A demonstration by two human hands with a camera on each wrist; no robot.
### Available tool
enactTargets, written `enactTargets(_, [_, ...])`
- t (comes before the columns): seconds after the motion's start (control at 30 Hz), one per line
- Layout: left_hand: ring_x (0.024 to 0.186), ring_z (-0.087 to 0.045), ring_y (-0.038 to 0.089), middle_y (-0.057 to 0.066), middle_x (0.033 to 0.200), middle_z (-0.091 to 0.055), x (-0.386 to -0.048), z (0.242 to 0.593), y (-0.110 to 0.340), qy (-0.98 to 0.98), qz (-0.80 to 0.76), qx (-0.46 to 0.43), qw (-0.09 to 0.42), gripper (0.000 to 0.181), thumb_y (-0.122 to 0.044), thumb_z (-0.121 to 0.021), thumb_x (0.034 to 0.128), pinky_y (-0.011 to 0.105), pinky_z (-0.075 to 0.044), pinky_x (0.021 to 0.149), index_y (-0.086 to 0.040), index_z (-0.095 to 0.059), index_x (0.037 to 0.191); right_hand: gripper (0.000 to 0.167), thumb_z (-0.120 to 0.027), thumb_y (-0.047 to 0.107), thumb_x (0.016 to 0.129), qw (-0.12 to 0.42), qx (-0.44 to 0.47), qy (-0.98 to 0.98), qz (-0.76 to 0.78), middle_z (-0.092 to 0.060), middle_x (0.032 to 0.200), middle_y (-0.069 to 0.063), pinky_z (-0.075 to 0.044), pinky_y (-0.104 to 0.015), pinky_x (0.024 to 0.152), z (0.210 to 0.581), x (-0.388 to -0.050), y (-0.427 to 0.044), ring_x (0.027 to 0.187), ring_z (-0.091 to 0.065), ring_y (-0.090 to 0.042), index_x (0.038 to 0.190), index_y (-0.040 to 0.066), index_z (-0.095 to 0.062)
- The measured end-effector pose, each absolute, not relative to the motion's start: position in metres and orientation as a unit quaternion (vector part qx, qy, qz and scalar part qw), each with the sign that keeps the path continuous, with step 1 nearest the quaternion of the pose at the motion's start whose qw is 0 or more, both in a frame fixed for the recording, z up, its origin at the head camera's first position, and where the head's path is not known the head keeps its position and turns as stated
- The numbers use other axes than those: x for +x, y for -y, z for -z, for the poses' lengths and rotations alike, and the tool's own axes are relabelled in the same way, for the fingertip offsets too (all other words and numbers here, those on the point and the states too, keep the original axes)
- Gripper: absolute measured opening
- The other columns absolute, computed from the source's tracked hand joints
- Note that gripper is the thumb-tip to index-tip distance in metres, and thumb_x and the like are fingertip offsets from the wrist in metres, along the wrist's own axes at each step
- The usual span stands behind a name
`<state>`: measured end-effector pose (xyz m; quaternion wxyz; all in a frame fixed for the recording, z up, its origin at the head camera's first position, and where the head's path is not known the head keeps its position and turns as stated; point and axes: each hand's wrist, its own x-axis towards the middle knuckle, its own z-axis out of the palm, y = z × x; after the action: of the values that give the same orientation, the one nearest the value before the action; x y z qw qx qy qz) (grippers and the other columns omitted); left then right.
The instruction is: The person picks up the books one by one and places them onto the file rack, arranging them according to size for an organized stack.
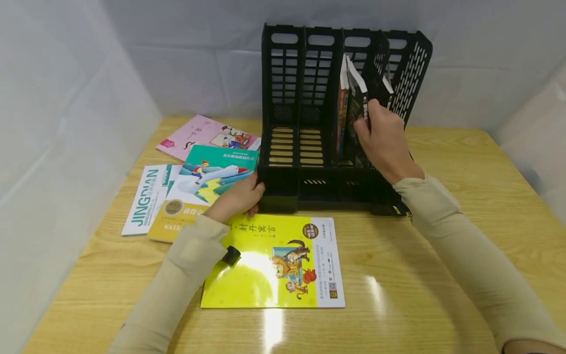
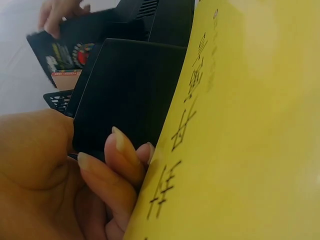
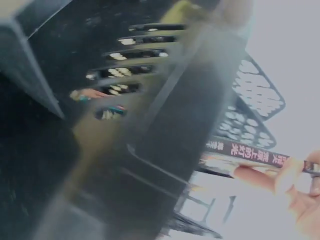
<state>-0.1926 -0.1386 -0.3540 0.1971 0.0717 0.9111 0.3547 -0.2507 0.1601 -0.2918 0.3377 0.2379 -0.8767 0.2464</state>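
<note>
A black magazine rack (image 1: 283,177) with upright compartments stands at the back of the table. My left hand (image 1: 239,196) grips its front left corner; in the left wrist view, curled fingers (image 2: 107,180) lie against the black front. My right hand (image 1: 384,137) pinches a dark book (image 1: 359,82) by its spine edge. This book stands upright in the third compartment from the left, beside another book (image 1: 342,108) with a reddish cover. Its black spine (image 3: 250,151) with pink lettering shows in the right wrist view. The rack partly hides its lower end.
A yellow book (image 1: 261,275) lies flat before the rack, partly under my left forearm. Left of the rack lie a pink book (image 1: 194,132), a green-and-yellow book (image 1: 212,179) and a white book (image 1: 141,201), overlapping. In the rightmost compartment, a pale-edged item (image 1: 387,84) is partly hidden.
</note>
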Motion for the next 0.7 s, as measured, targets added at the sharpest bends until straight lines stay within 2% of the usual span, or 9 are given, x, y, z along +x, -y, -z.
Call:
enactTargets(0.13, [0.050, -0.053, 0.019, 0.009, 0.065, -0.058, -0.193, 0.353, 0.138, -0.912, -0.352, 0.069, 0.200, 0.061, -0.027, -0.030, 0.1061, 0.031, -0.048, 0.065, 0.003, -0.005, 0.153, 0.016, -0.047, 0.006, 0.096, 0.419, 0.257, 0.830, -0.263, -0.060, 0.078, -0.023, -0.038, -0.033, 0.049, 0.277, -0.231, -0.173, 0.057, -0.057, -0.032, 0.090, -0.008, -0.051])
enactTargets(0.23, [0.049, -0.052, 0.019, 0.009, 0.064, -0.057, -0.193, 0.354, 0.138, -0.911, -0.353, 0.066, 0.202, 0.061, -0.027, -0.030, 0.1060, 0.032, -0.048, 0.065, 0.003, -0.004, 0.153, 0.020, -0.049, 0.008, 0.096, 0.451, 0.237, 0.809, -0.295, -0.068, 0.091, -0.023, -0.041, -0.017, 0.053, 0.262, -0.218, -0.180, 0.064, -0.066, -0.033, 0.099, -0.010, -0.057])
enactTargets(0.3, [0.049, -0.053, 0.019, 0.009, 0.064, -0.057, -0.193, 0.354, 0.138, -0.911, -0.353, 0.066, 0.204, 0.061, -0.026, -0.030, 0.1060, 0.034, -0.049, 0.065, 0.003, -0.004, 0.153, 0.023, -0.051, 0.010, 0.094, 0.471, 0.219, 0.793, -0.318, -0.071, 0.098, -0.018, -0.040, -0.006, 0.058, 0.251, -0.213, -0.184, 0.070, -0.070, -0.032, 0.105, -0.006, -0.062])
enactTargets(0.37, [0.050, -0.053, 0.018, 0.009, 0.064, -0.057, -0.193, 0.355, 0.138, -0.912, -0.349, 0.065, 0.204, 0.061, -0.027, -0.029, 0.1060, 0.033, -0.049, 0.067, 0.002, -0.004, 0.153, 0.027, -0.052, 0.012, 0.092, 0.489, 0.206, 0.776, -0.341, -0.071, 0.103, -0.014, -0.041, -0.001, 0.064, 0.242, -0.211, -0.189, 0.079, -0.072, -0.029, 0.110, -0.002, -0.065])
enactTargets(0.53, [0.050, -0.054, 0.018, 0.009, 0.064, -0.057, -0.193, 0.355, 0.138, -0.913, -0.346, 0.066, 0.205, 0.061, -0.028, -0.029, 0.1059, 0.034, -0.048, 0.070, 0.001, -0.005, 0.154, 0.029, -0.052, 0.013, 0.087, 0.534, 0.170, 0.740, -0.372, -0.072, 0.101, -0.007, -0.046, -0.005, 0.066, 0.220, -0.207, -0.204, 0.085, -0.070, -0.007, 0.112, 0.007, -0.067])
enactTargets(0.6, [0.050, -0.054, 0.019, 0.009, 0.064, -0.057, -0.193, 0.355, 0.137, -0.912, -0.350, 0.069, 0.205, 0.060, -0.027, -0.029, 0.1059, 0.034, -0.048, 0.067, 0.001, -0.005, 0.154, 0.030, -0.051, 0.012, 0.088, 0.547, 0.150, 0.733, -0.376, -0.072, 0.102, -0.005, -0.048, -0.007, 0.068, 0.213, -0.205, -0.212, 0.086, -0.068, -0.002, 0.114, 0.008, -0.066])
enactTargets(0.7, [0.050, -0.053, 0.019, 0.009, 0.064, -0.057, -0.194, 0.355, 0.136, -0.911, -0.353, 0.073, 0.201, 0.059, -0.026, -0.029, 0.1059, 0.032, -0.048, 0.063, 0.001, -0.008, 0.153, 0.032, -0.049, 0.010, 0.092, 0.552, 0.111, 0.736, -0.375, -0.068, 0.110, 0.001, -0.047, -0.010, 0.078, 0.205, -0.201, -0.227, 0.094, -0.066, -0.001, 0.122, 0.008, -0.061])
